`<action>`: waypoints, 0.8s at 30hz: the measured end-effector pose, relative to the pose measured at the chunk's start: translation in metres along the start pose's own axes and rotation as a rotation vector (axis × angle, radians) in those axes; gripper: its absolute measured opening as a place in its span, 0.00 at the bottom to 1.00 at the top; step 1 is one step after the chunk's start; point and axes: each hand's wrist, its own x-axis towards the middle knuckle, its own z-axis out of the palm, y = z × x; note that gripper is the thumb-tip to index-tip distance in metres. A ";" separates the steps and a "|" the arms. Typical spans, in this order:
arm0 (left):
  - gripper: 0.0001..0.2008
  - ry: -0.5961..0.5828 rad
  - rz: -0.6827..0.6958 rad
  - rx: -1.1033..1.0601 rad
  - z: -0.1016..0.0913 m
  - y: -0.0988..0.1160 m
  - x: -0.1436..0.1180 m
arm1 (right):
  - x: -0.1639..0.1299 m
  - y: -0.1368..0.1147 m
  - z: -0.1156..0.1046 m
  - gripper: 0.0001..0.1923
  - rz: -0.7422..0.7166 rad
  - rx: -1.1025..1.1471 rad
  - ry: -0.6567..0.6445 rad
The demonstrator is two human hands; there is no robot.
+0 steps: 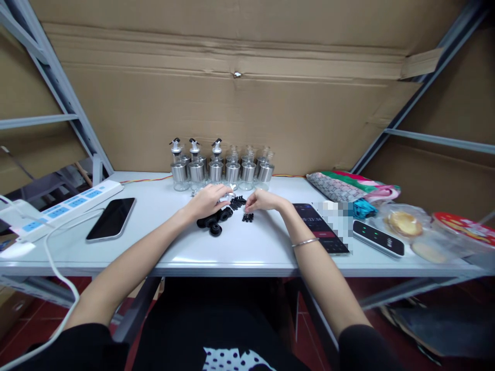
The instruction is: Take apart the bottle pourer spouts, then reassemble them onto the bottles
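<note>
My left hand (211,200) reaches over the middle of the table, its fingers and thumb curved around a small silvery part (231,196) that they partly hide. To the right of it, my right hand (262,201) pinches its fingertips together just above a little cluster of small black pieces (248,218); anything in the pinch is too small to make out. More small black pieces (237,202) lie in rows between the hands. Round black caps or rings (215,230) are heaped below my left hand. Other silvery parts behind that hand are mostly covered.
Behind the hands stand several glass bottles with metal sleeves (232,172), three topped with pourers (194,146). A phone (112,219) and power strip (73,208) lie left. At right are another phone (320,229), a black-and-white device (378,238), a patterned bag (336,186) and food containers.
</note>
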 end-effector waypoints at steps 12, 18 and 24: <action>0.13 0.004 0.008 0.008 0.000 0.000 -0.001 | 0.000 -0.006 0.003 0.11 0.046 -0.028 -0.041; 0.13 0.002 0.008 0.008 0.002 -0.001 -0.001 | 0.003 -0.003 0.005 0.10 -0.013 -0.060 0.040; 0.13 0.001 0.015 0.002 0.002 -0.001 -0.001 | 0.003 -0.003 0.006 0.10 -0.034 0.068 -0.079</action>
